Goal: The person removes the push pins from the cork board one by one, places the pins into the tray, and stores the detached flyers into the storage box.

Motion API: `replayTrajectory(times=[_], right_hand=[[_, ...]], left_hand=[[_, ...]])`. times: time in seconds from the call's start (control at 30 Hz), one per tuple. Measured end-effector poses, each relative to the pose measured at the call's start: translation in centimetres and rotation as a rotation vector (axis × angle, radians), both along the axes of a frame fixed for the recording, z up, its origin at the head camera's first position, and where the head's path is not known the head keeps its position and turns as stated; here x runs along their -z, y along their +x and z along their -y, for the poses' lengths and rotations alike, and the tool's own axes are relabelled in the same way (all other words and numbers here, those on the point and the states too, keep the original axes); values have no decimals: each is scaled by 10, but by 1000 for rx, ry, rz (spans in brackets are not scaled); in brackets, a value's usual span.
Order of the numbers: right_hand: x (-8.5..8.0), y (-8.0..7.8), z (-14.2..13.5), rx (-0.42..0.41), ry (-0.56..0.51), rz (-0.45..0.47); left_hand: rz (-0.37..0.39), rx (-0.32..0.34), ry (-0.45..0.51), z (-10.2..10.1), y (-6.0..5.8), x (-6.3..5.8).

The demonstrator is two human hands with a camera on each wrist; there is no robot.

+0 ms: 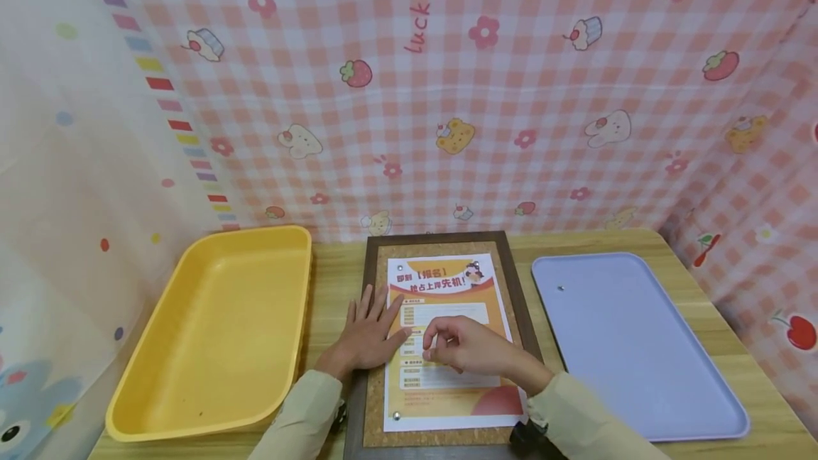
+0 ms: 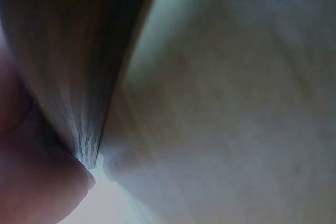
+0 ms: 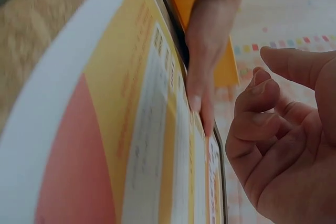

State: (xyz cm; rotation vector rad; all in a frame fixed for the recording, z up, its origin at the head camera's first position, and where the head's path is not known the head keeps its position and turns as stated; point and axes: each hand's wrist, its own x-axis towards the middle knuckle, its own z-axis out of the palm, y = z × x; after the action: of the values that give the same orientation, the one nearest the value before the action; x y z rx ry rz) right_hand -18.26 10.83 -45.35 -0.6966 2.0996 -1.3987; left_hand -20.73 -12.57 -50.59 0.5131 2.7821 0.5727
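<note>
A printed poster (image 1: 447, 396) in orange, white and pink lies on a cork board (image 1: 373, 403) with a dark wooden frame. Small silvery pins show at three poster corners: top left pin (image 1: 400, 268), top right pin (image 1: 477, 263) and bottom left pin (image 1: 396, 416). My right sleeve is near the bottom right corner. My left hand (image 1: 367, 339) rests with spread fingers across the board's left frame and the poster's edge. Above the poster's middle hovers my right hand (image 1: 466, 350), fingers loosely bent, thumb apart from the index finger (image 3: 257, 95); I see nothing between them.
To the left stands a deep yellow tray (image 1: 305, 289). A shallow lavender tray (image 1: 639, 346) lies on the right, with one small silvery pin (image 1: 561, 288) near its upper left corner. Behind the wooden table (image 1: 339, 261) hangs a pink checked curtain (image 1: 409, 105).
</note>
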Motion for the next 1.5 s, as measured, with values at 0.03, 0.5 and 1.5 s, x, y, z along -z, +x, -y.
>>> replayTrajectory(times=[0.03,0.5,1.5], right_hand=[[0,1,3,-13,-2,-1],[10,13,22,-127,-5,-12],[34,31,41,-216,39,-9]], left_hand=[[-4,-3,3,0,0,1],[-36,-7,15,3,-5,11],[-59,27,39,5,-1,-9]])
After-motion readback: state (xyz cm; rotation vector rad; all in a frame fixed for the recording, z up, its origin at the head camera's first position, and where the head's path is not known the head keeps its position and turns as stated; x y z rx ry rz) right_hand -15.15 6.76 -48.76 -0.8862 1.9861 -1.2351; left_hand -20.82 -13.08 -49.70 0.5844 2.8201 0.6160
